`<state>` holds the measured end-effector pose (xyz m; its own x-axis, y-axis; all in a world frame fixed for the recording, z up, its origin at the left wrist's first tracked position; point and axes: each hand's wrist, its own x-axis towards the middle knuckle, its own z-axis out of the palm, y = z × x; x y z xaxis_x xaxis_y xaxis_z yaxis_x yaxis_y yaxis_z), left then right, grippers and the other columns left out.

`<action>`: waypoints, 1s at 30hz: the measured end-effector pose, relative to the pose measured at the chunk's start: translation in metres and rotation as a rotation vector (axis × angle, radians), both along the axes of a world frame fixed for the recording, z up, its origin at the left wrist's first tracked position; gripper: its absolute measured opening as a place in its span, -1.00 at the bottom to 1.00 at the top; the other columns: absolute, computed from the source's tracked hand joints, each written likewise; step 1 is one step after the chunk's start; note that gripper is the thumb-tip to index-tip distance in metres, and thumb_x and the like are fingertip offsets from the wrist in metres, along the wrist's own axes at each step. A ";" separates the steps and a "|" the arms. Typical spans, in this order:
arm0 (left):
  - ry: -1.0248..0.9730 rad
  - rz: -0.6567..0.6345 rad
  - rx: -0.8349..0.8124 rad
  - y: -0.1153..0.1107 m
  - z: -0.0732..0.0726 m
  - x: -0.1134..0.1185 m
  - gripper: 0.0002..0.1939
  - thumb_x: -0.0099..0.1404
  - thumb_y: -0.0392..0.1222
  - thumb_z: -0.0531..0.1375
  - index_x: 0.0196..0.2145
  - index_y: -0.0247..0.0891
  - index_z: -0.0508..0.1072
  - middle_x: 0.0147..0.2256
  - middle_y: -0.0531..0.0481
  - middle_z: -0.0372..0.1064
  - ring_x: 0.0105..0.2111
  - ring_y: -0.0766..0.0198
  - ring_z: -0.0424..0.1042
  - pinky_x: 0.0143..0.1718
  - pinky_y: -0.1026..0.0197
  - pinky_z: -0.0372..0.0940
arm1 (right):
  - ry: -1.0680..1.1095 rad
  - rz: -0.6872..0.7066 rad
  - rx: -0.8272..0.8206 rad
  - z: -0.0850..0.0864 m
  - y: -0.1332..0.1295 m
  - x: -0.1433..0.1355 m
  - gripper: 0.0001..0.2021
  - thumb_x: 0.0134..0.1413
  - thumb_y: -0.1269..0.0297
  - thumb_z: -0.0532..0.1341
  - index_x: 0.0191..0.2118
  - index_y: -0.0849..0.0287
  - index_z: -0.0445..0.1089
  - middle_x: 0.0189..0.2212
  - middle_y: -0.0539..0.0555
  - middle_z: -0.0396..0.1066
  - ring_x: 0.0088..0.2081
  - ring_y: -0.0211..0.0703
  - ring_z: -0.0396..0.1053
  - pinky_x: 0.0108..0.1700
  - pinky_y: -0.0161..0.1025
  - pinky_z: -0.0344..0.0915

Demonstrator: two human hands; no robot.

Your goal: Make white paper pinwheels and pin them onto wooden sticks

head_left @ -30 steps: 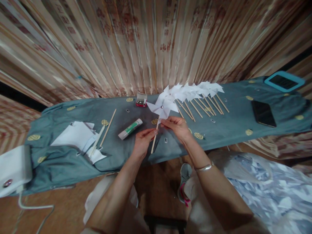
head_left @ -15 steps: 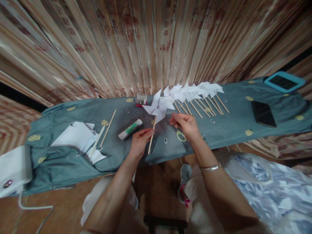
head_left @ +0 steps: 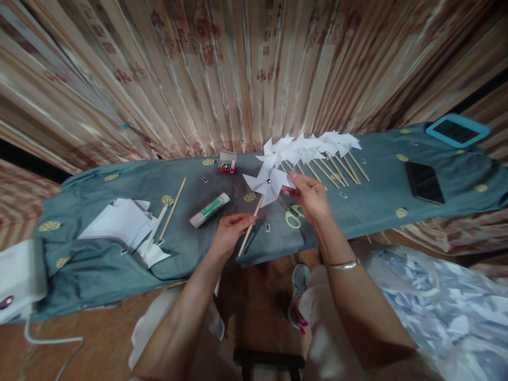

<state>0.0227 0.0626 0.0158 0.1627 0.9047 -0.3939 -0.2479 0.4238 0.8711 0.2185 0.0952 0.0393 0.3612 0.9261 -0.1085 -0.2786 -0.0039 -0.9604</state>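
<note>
A white paper pinwheel [head_left: 264,185] with a shiny pin at its centre is held over the cloth, tilted to the right. Its wooden stick is pinched in my left hand [head_left: 230,232], below the blades. At the pinwheel's right side, my right hand [head_left: 310,196] has its fingers closed on the edge of a blade. Scissors [head_left: 293,218] with yellow-green handles lie below my right hand, partly covered by it. Behind it, a row of finished-looking pinwheels [head_left: 313,148] on sticks overlaps. A small open box of metal pins [head_left: 227,163] stands left of the held pinwheel.
On the green tablecloth [head_left: 222,254] lie a glue stick [head_left: 209,210], a loose wooden stick [head_left: 173,207], and white paper pieces [head_left: 119,219] with a pen-like white stick. A phone [head_left: 424,182] and a blue-framed tablet [head_left: 458,130] are at right, a white appliance [head_left: 21,278] at left.
My right hand has moved up to the pinwheel and taken a blade edge. The pinwheel has tilted and shifted right, showing more of the pin box. My left hand keeps the stick.
</note>
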 end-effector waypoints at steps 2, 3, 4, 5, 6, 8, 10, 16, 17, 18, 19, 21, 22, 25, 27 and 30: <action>-0.005 -0.004 -0.003 0.000 0.001 0.001 -0.63 -0.33 -0.03 0.50 -0.53 -0.29 0.62 -0.59 0.00 0.46 -0.58 0.41 0.30 -0.49 0.34 0.18 | 0.027 0.040 -0.039 0.002 -0.001 -0.003 -0.56 -0.50 -0.12 0.48 -0.53 0.12 0.45 -0.53 -0.05 0.48 -0.53 -0.31 0.42 -0.44 -0.35 0.39; -0.009 -0.006 -0.005 -0.001 0.001 0.001 -0.63 -0.33 -0.03 0.51 -0.53 -0.29 0.62 -0.59 0.00 0.46 -0.57 0.40 0.31 -0.48 0.34 0.18 | 0.036 0.056 -0.054 0.003 -0.002 -0.004 -0.55 -0.51 -0.12 0.48 -0.53 0.12 0.44 -0.55 -0.06 0.46 -0.55 -0.32 0.41 -0.47 -0.37 0.40; -0.013 -0.006 -0.008 -0.001 0.001 0.002 -0.62 -0.33 -0.03 0.51 -0.53 -0.29 0.62 -0.58 -0.01 0.47 -0.57 0.40 0.32 -0.48 0.34 0.18 | 0.044 0.072 -0.065 0.004 -0.002 -0.005 -0.54 -0.51 -0.11 0.49 -0.53 0.13 0.43 -0.57 -0.07 0.45 -0.57 -0.34 0.40 -0.49 -0.38 0.39; -0.016 -0.005 -0.011 -0.001 0.001 0.002 -0.62 -0.34 -0.03 0.51 -0.53 -0.29 0.62 -0.58 -0.01 0.47 -0.56 0.40 0.32 -0.47 0.34 0.19 | 0.052 0.088 -0.076 0.005 -0.003 -0.005 -0.54 -0.52 -0.10 0.50 -0.53 0.14 0.43 -0.59 -0.07 0.43 -0.59 -0.36 0.38 -0.52 -0.40 0.38; -0.016 -0.006 -0.014 -0.001 0.000 0.002 -0.62 -0.35 -0.03 0.51 -0.53 -0.29 0.62 -0.58 -0.01 0.47 -0.56 0.40 0.32 -0.47 0.34 0.19 | 0.060 0.101 -0.083 0.006 -0.003 -0.005 -0.53 -0.54 -0.09 0.50 -0.54 0.14 0.42 -0.61 -0.08 0.42 -0.61 -0.37 0.37 -0.55 -0.42 0.37; -0.016 -0.009 -0.014 0.000 -0.001 0.002 -0.61 -0.35 -0.03 0.51 -0.54 -0.29 0.62 -0.59 -0.01 0.46 -0.57 0.40 0.32 -0.47 0.33 0.18 | 0.078 0.117 -0.089 0.007 -0.004 -0.006 -0.53 -0.60 -0.06 0.52 -0.57 0.16 0.40 -0.63 -0.10 0.39 -0.64 -0.39 0.34 -0.61 -0.45 0.33; -0.014 -0.013 -0.007 0.000 -0.002 0.001 -0.62 -0.34 -0.03 0.51 -0.54 -0.30 0.61 -0.59 0.00 0.46 -0.57 0.40 0.31 -0.47 0.33 0.17 | 0.094 0.117 -0.096 0.008 -0.004 -0.006 -0.53 -0.63 -0.02 0.53 -0.59 0.16 0.39 -0.65 -0.11 0.38 -0.66 -0.41 0.32 -0.65 -0.47 0.30; -0.013 -0.015 -0.007 0.000 -0.006 0.000 -0.63 -0.31 -0.04 0.50 -0.52 -0.30 0.62 -0.56 0.01 0.47 -0.55 0.40 0.33 -0.43 0.33 0.20 | 0.131 0.136 -0.120 0.014 -0.006 -0.009 -0.58 -0.58 0.07 0.54 -0.52 0.18 0.45 -0.62 -0.09 0.44 -0.65 -0.41 0.35 -0.67 -0.51 0.29; -0.013 -0.013 -0.005 0.000 -0.006 0.000 -0.63 -0.30 -0.04 0.50 -0.51 -0.30 0.62 -0.55 0.01 0.48 -0.55 0.40 0.33 -0.43 0.32 0.21 | 0.140 0.144 -0.123 0.015 -0.006 -0.010 -0.58 -0.58 0.10 0.54 -0.51 0.18 0.46 -0.62 -0.09 0.45 -0.66 -0.41 0.35 -0.68 -0.52 0.28; -0.014 -0.010 -0.004 0.000 -0.007 0.000 -0.63 -0.29 -0.05 0.50 -0.51 -0.30 0.62 -0.55 0.01 0.48 -0.54 0.39 0.34 -0.42 0.32 0.22 | 0.149 0.149 -0.126 0.015 -0.007 -0.010 -0.59 -0.58 0.13 0.54 -0.50 0.19 0.47 -0.63 -0.09 0.45 -0.67 -0.42 0.34 -0.68 -0.52 0.27; -0.017 -0.007 -0.004 0.000 -0.007 0.000 -0.64 -0.29 -0.05 0.50 -0.50 -0.29 0.62 -0.54 0.00 0.49 -0.53 0.39 0.35 -0.40 0.33 0.22 | 0.156 0.151 -0.128 0.015 -0.007 -0.010 -0.60 -0.58 0.15 0.54 -0.50 0.18 0.47 -0.63 -0.10 0.45 -0.67 -0.42 0.34 -0.68 -0.53 0.27; -0.024 -0.001 -0.005 0.000 -0.008 0.000 -0.64 -0.29 -0.06 0.50 -0.50 -0.29 0.62 -0.53 0.01 0.50 -0.52 0.39 0.36 -0.39 0.33 0.23 | 0.163 0.154 -0.128 0.015 -0.007 -0.010 -0.62 -0.56 0.17 0.54 -0.50 0.18 0.47 -0.62 -0.09 0.46 -0.67 -0.42 0.35 -0.68 -0.52 0.28; -0.028 0.001 -0.004 0.000 -0.008 0.000 -0.64 -0.29 -0.06 0.50 -0.50 -0.29 0.62 -0.53 0.01 0.50 -0.52 0.40 0.36 -0.39 0.33 0.23 | 0.164 0.157 -0.126 0.015 -0.007 -0.010 -0.63 -0.56 0.18 0.54 -0.50 0.18 0.48 -0.61 -0.09 0.47 -0.67 -0.41 0.36 -0.68 -0.52 0.29; -0.033 0.004 -0.004 0.000 -0.009 0.001 -0.65 -0.29 -0.06 0.50 -0.50 -0.29 0.62 -0.55 0.02 0.49 -0.54 0.40 0.35 -0.41 0.33 0.22 | 0.167 0.184 -0.113 0.013 -0.007 -0.010 -0.62 -0.55 0.17 0.54 -0.48 0.17 0.50 -0.59 -0.07 0.49 -0.65 -0.40 0.38 -0.66 -0.51 0.31; -0.031 0.007 -0.003 0.000 -0.008 0.002 -0.64 -0.30 -0.06 0.50 -0.50 -0.29 0.62 -0.54 0.01 0.49 -0.54 0.40 0.34 -0.41 0.32 0.22 | 0.168 0.204 -0.106 0.012 -0.008 -0.010 -0.61 -0.56 0.16 0.55 -0.46 0.17 0.52 -0.58 -0.06 0.51 -0.64 -0.39 0.39 -0.66 -0.51 0.32; -0.031 0.007 -0.006 0.000 -0.008 0.002 -0.64 -0.29 -0.06 0.50 -0.50 -0.30 0.62 -0.54 0.00 0.49 -0.53 0.39 0.35 -0.40 0.32 0.23 | 0.168 0.229 -0.099 0.012 -0.010 -0.010 -0.60 -0.59 0.18 0.56 -0.46 0.18 0.54 -0.58 -0.06 0.51 -0.65 -0.41 0.37 -0.67 -0.52 0.30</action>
<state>0.0244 0.0625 0.0081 0.1687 0.9033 -0.3944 -0.2773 0.4274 0.8605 0.2085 0.0856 0.0508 0.1137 0.9635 -0.2425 -0.4143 -0.1759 -0.8930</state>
